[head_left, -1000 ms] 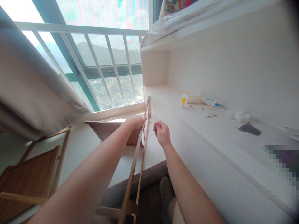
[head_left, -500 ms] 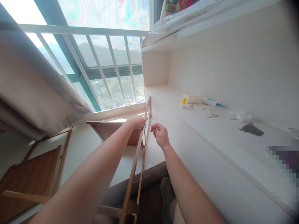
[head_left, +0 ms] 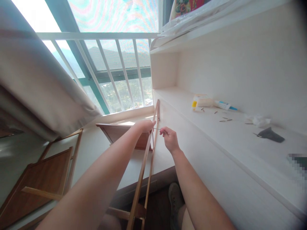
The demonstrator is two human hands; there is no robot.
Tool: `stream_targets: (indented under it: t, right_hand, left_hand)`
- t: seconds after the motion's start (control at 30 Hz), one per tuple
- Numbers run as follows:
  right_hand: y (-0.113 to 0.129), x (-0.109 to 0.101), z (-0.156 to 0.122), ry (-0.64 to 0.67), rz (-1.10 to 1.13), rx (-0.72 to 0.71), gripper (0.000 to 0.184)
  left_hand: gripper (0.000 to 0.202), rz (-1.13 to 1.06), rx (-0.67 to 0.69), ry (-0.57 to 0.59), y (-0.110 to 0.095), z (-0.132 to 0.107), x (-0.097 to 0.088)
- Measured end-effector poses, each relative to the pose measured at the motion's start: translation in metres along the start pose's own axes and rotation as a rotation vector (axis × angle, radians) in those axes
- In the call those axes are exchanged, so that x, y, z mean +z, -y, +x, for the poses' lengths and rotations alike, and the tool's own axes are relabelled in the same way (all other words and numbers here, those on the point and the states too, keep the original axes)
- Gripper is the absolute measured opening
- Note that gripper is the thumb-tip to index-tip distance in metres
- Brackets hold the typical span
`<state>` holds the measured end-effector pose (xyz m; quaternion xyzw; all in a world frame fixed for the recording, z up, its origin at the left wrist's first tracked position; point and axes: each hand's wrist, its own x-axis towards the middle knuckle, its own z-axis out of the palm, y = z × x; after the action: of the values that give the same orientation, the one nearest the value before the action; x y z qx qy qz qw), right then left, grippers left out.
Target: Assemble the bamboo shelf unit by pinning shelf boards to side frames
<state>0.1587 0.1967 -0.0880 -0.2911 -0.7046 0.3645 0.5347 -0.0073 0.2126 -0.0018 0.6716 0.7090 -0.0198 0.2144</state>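
My left hand (head_left: 145, 126) is closed around the upper part of a narrow brown wooden frame (head_left: 141, 175), whose long rails run from the window corner down towards me. Pinched in my right hand (head_left: 170, 139) is a thin metal hex key (head_left: 157, 128); its straight shank points left to the frame, right by my left fingertips. The tip's exact contact with the wood is too small to make out. A brown wooden panel (head_left: 117, 131) sits at an angle beyond my left wrist, partly hidden by it.
On the white shelf (head_left: 187, 105) at right lie a glue tube (head_left: 225, 105), a yellow-and-clear packet (head_left: 194, 103), several small bolts (head_left: 225, 120), crumpled plastic (head_left: 261, 121) and a dark grey piece (head_left: 271, 134). Another wooden frame (head_left: 48, 172) stands at left, below a curtain (head_left: 48, 83). A white railing (head_left: 96, 36) fronts the window.
The whole view has shifted slightly, so things appear a little farther right. Both hands keep their places at the frame; my right hand's fingers have turned slightly on the hex key.
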Motion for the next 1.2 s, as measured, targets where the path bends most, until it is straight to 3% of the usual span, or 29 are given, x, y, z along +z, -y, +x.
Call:
stream_targets:
  t: [0.27,0.57,0.7,0.87,1.0,1.13,1.2]
  right_hand:
    - [-0.002,0.000,0.006,0.009,-0.039,0.042,0.031]
    - [0.006,0.004,0.012,0.098,0.256,0.363,0.038]
    - [0.006,0.004,0.013,0.084,0.271,0.379,0.037]
    - [0.004,0.001,0.010,0.088,0.210,0.348,0.039]
    - [0.002,0.001,0.007,0.078,0.211,0.310,0.040]
    - [-0.002,0.002,0.003,0.076,0.202,0.281,0.041]
    - [-0.004,0.001,0.002,0.061,0.169,0.261,0.042]
  left_hand:
    - [0.065,0.074,-0.032,-0.071,-0.003,-0.008,-0.003]
    - [0.069,0.164,-0.110,-0.244,-0.011,-0.023,-0.001]
    - [0.061,0.216,-0.116,-0.366,-0.021,-0.044,-0.004]
    - [0.050,0.243,-0.090,-0.454,-0.029,-0.097,0.003]
    - [0.057,0.222,-0.040,-0.391,-0.033,-0.147,0.023]
    - [0.059,0.132,-0.114,-0.178,-0.039,-0.185,0.043]
    - [0.051,0.095,-0.142,-0.126,-0.041,-0.194,0.049]
